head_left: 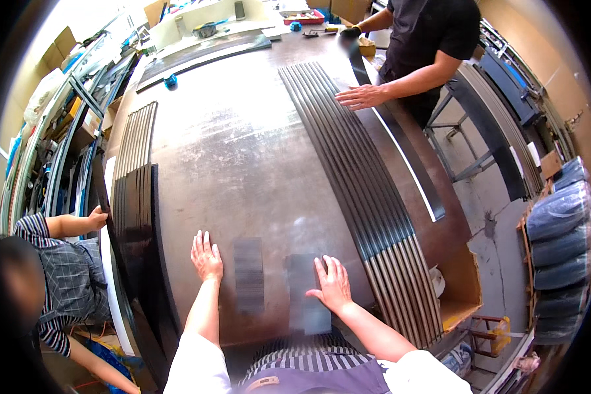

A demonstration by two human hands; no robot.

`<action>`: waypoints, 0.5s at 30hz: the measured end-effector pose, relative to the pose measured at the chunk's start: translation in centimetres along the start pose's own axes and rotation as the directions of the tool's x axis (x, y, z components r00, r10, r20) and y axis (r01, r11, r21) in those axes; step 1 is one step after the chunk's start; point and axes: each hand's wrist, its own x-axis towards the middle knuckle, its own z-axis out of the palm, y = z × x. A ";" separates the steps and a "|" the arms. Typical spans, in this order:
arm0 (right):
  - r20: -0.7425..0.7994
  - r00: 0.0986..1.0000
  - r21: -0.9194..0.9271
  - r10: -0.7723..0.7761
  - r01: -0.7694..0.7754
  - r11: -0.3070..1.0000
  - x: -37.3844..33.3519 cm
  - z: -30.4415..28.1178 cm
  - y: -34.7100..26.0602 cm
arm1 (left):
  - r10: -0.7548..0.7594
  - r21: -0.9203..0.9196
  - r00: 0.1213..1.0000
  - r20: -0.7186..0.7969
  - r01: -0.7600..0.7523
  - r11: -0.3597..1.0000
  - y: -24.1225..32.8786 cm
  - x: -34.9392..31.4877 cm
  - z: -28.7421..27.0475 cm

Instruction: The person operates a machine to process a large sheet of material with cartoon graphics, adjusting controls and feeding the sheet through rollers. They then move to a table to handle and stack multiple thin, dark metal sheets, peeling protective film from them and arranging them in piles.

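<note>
Both hands lie flat on a large metal table (243, 157), each beside or on a small grey sheet.

The left hand (206, 256) rests palm down with fingers straight and slightly spread, holding nothing, just left of a striped grey sheet (248, 274) lying near the table's front edge. The right hand (333, 284) presses, fingers spread, on the right side of a second grey sheet (303, 289) that runs down to the front edge. To the right, a long bundle of dark strips (348, 164) curves across the table. At the far side, another person's hand (361, 96) lies flat on those strips. On the left, a stack of black strips (134, 217) lies along the edge, where a third person's hand (98, 218) touches it.
</note>
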 end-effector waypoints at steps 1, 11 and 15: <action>0.004 1.000 0.001 0.029 -0.029 1.000 -0.2 0.3 -0.2 | 0.010 -0.062 0.999 0.039 -0.007 0.998 -0.7 -0.1 0.3; -0.179 0.982 0.034 0.062 -0.057 0.998 -1.1 1.8 0.2 | 0.114 -0.633 0.993 0.014 -0.079 0.770 1.9 -7.2 -9.4; -0.162 0.964 0.396 0.209 -0.131 0.909 -1.5 -0.7 0.1 | 0.180 -0.669 0.983 0.033 -0.112 0.735 2.1 -12.1 -14.4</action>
